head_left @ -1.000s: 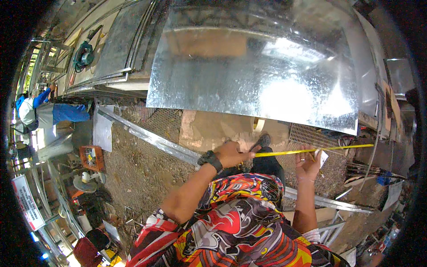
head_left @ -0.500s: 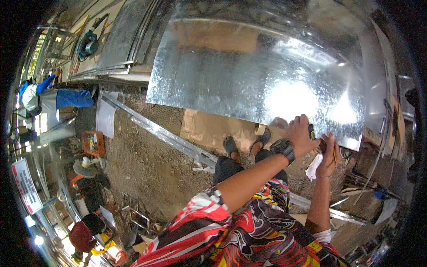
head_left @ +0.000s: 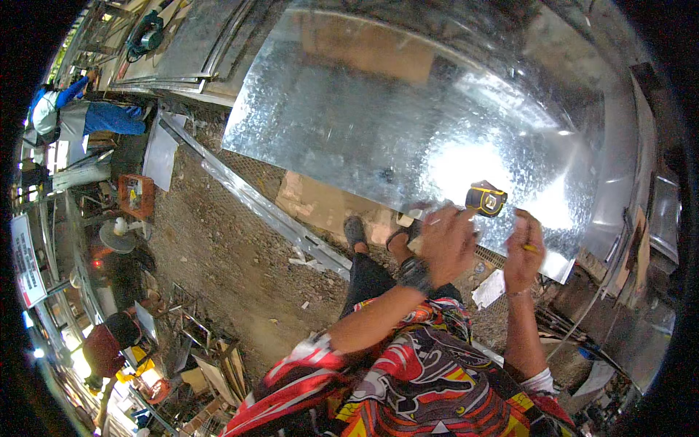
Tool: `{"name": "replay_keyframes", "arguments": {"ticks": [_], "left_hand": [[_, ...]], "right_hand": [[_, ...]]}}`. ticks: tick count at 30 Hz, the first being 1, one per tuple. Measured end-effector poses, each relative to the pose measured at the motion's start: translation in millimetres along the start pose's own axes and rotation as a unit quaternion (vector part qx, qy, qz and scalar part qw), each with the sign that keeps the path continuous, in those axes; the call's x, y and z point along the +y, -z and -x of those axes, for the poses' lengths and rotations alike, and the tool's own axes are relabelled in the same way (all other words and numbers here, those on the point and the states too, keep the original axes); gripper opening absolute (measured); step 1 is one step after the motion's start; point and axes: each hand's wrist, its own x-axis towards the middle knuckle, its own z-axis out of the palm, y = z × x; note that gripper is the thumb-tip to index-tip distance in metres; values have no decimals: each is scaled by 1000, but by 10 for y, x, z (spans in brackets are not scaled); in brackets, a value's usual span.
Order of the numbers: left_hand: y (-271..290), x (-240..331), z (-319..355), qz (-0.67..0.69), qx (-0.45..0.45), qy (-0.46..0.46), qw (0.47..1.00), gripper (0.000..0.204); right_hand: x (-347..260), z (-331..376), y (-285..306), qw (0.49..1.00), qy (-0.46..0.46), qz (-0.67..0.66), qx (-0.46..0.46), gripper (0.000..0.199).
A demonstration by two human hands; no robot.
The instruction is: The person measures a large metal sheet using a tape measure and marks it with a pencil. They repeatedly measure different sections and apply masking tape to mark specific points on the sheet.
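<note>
Head view: left hand (head_left: 449,246) blurred, grip unclear to me; right hand (head_left: 525,251) curled round yellow stick (head_left: 530,248); cluttered orange crate (head_left: 148,198).

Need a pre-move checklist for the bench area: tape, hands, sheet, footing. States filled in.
1. Tape measure on the metal sheet, near its edge: ok, appears to lie there.
2. Tape blade retracted: ok, no length of it shows out of the case.
3. Left hand off the tape measure: cannot tell, the fingers are blurred close beside it.
4. Right hand empty: not ok, a small yellow item shows at the fingers.
5. White paper secured: cannot tell, it shows beside the right forearm, support unclear.
6. Footing unobstructed: not ok, a long metal profile runs close to the left shoe.
</note>
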Motion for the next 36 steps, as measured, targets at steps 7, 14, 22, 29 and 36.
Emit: {"name": "replay_keyframes", "arguments": {"ticks": [7, 14, 22, 29, 36], "left_hand": [[138, -1084, 904, 47, 173, 167, 969, 38], [338, -1156, 258, 185, -40, 217, 958, 32], [597, -1019, 359, 370, -70, 321, 869, 25], [672, -990, 193, 385, -112, 379, 834, 25], [942, -742, 376, 217, -33, 161, 962, 19]], "right_hand": [[-742, 149, -790, 970, 127, -29, -205, 35], [-526, 297, -1335, 987, 94, -31, -124, 26], [-512, 267, -1348, 977, -27, -108, -180, 25], [-476, 376, -1431, 978, -47, -140, -148, 35], [-914, 415, -1130, 867, -308, -323, -223, 28]]}}
